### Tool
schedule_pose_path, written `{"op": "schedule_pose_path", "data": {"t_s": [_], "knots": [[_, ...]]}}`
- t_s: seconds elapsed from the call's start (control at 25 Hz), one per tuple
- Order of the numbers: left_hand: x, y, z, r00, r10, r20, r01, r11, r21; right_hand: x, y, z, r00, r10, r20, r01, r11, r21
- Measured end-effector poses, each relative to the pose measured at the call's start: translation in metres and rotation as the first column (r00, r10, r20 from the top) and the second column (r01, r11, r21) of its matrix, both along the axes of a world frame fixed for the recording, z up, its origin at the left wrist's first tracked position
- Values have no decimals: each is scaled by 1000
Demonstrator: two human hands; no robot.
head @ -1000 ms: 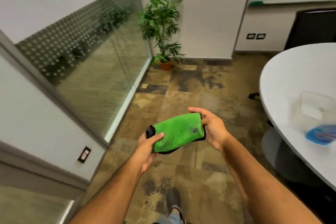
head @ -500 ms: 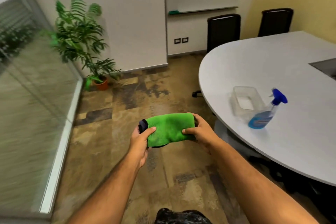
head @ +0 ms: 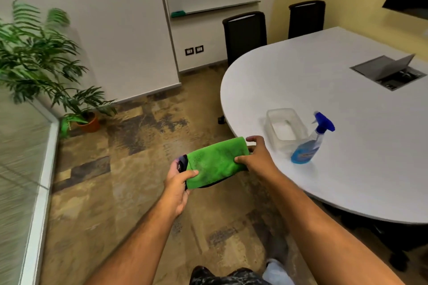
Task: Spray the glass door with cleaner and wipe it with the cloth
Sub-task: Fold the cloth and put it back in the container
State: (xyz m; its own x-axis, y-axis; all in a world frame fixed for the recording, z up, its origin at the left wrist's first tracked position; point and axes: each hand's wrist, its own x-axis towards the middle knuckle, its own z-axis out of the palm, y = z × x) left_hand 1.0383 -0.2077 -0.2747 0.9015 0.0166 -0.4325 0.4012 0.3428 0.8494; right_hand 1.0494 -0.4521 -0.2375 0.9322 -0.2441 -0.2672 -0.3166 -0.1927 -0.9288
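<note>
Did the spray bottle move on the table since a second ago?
No. The spray bottle stands beside the clear tub near the table edge, as before; only the camera turned right.

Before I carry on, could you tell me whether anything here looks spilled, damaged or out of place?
Nothing stands out. The spray bottle stands upright on the table beside a clear plastic container, with no puddle around them. Both hands, left hand and right hand, hold the folded green cloth.

Both hands (head: 178, 183) (head: 258, 159) hold folded green cloth (head: 216, 162) above floor
</note>
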Motion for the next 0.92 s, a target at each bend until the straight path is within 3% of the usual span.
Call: {"op": "schedule_pose_path", "data": {"t_s": [0.12,0.28,0.56,0.72,0.92], "knots": [[38,-51,-1,999,-5,43,3,999,48,35,-52,4,1000,-1,-23,0,998,-62],[90,-132,-8,993,79,93,-90,988,122,92,-138,20,981,177,-84,-186,976,-117],[172,-283,7,977,171,125,-190,968,162,191,-297,59,937,323,-133,-300,939,168],[207,-342,7,989,129,71,-139,979,150,227,-362,49,932,315,-180,-284,942,178],[239,-393,-17,996,54,76,-76,942,327,244,-397,-2,962,201,-183,-167,969,183]]}}
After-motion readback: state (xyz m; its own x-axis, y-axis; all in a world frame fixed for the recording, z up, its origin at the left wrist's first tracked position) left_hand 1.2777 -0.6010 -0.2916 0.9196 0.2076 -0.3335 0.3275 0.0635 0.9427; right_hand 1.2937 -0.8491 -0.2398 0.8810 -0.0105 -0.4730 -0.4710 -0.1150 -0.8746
